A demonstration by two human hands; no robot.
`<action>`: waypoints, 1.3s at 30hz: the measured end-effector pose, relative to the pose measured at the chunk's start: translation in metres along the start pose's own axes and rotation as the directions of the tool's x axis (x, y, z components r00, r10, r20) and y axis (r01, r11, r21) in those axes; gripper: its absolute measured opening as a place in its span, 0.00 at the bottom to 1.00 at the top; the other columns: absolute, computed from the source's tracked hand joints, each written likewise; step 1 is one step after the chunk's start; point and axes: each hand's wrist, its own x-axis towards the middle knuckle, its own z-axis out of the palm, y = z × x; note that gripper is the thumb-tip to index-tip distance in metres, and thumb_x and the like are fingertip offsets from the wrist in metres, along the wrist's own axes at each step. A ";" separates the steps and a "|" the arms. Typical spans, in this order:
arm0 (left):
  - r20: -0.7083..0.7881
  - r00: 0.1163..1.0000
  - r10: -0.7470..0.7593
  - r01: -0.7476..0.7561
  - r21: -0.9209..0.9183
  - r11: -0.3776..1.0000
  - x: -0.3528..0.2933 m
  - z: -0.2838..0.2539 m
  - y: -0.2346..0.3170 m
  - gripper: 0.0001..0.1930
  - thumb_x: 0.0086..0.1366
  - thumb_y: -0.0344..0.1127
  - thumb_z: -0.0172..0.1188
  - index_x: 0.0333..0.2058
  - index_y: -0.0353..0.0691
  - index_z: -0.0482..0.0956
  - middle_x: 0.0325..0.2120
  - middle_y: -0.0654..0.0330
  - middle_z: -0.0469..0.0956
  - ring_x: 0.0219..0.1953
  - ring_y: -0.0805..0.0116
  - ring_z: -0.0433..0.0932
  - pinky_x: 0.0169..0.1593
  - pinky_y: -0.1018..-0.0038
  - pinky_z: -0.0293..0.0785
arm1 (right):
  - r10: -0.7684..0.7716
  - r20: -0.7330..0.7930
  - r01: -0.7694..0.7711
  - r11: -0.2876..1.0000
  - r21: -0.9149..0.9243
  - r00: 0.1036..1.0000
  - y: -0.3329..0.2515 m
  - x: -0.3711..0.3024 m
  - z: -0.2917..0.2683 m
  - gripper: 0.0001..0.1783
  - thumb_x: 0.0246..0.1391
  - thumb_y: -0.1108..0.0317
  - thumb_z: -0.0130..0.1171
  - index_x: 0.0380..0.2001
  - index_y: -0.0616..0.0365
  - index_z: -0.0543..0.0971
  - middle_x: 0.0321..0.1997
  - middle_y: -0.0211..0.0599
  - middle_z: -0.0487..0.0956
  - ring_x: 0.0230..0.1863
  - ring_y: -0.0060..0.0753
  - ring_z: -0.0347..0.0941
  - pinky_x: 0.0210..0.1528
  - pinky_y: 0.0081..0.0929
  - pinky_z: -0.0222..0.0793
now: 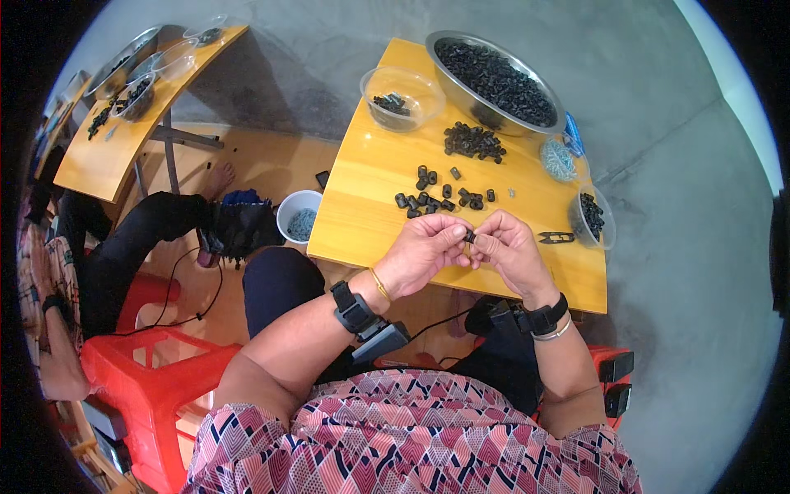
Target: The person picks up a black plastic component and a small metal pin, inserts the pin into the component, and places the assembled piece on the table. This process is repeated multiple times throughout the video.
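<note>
Pinching together, the left hand (424,251) and right hand (508,247) are both gripping one small black plastic part (470,236) over the yellow wooden table's (370,206) near edge, just beside scattered black pieces (440,196).

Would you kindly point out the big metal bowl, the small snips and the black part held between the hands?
metal bowl (451,39): head view, bare left rim.
snips (556,238): head view, middle of the tool.
black part (469,236): head view, piece showing between the fingers.
</note>
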 end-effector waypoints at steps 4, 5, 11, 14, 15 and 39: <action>0.035 0.998 -0.050 0.050 0.001 0.999 -0.002 0.005 0.006 0.07 0.60 0.31 0.48 0.35 0.36 0.72 0.27 0.61 0.73 0.28 0.74 0.72 0.34 0.78 0.72 | -0.078 0.026 0.081 0.987 -0.141 0.997 0.006 0.000 -0.002 0.06 0.49 0.72 0.53 0.27 0.60 0.68 0.23 0.29 0.71 0.24 0.16 0.67 0.27 0.13 0.65; 0.034 0.998 -0.050 0.050 0.001 0.999 -0.002 0.004 0.005 0.07 0.60 0.31 0.48 0.35 0.36 0.72 0.27 0.61 0.73 0.28 0.74 0.72 0.34 0.78 0.72 | -0.077 0.026 0.080 0.987 -0.140 0.997 0.006 -0.001 -0.001 0.06 0.49 0.72 0.53 0.27 0.60 0.68 0.23 0.29 0.71 0.24 0.16 0.67 0.27 0.13 0.65; -0.014 0.999 -0.032 0.031 -0.024 0.999 0.000 0.007 0.004 0.09 0.59 0.28 0.49 0.39 0.34 0.68 0.27 0.59 0.72 0.27 0.73 0.72 0.33 0.77 0.73 | -0.098 0.005 0.098 0.982 -0.163 0.995 0.005 -0.005 0.007 0.08 0.50 0.73 0.51 0.35 0.60 0.68 0.29 0.28 0.70 0.28 0.15 0.66 0.30 0.13 0.64; 0.013 1.000 0.007 -0.006 -0.065 0.998 0.001 0.005 0.003 0.14 0.58 0.26 0.49 0.44 0.35 0.64 0.29 0.58 0.72 0.27 0.73 0.72 0.33 0.77 0.73 | -0.047 0.090 0.065 0.975 -0.212 0.995 0.007 -0.003 0.002 0.12 0.50 0.72 0.49 0.40 0.61 0.68 0.32 0.30 0.69 0.32 0.19 0.66 0.35 0.15 0.63; 0.024 1.000 -0.006 0.007 -0.048 0.999 0.002 0.004 0.003 0.15 0.58 0.27 0.50 0.45 0.37 0.64 0.32 0.58 0.72 0.28 0.73 0.72 0.34 0.77 0.73 | -0.120 0.116 0.152 0.933 -0.325 0.986 0.009 -0.002 -0.001 0.13 0.50 0.72 0.49 0.41 0.61 0.68 0.32 0.32 0.69 0.34 0.22 0.66 0.37 0.17 0.62; -0.027 0.995 -0.098 0.098 -0.002 0.995 0.000 0.006 0.008 0.11 0.59 0.34 0.50 0.39 0.37 0.66 0.25 0.62 0.71 0.26 0.75 0.70 0.30 0.77 0.71 | -0.397 0.178 0.393 0.568 -0.723 0.901 -0.001 -0.005 0.009 0.14 0.50 0.67 0.48 0.38 0.64 0.67 0.32 0.43 0.65 0.34 0.41 0.64 0.37 0.27 0.61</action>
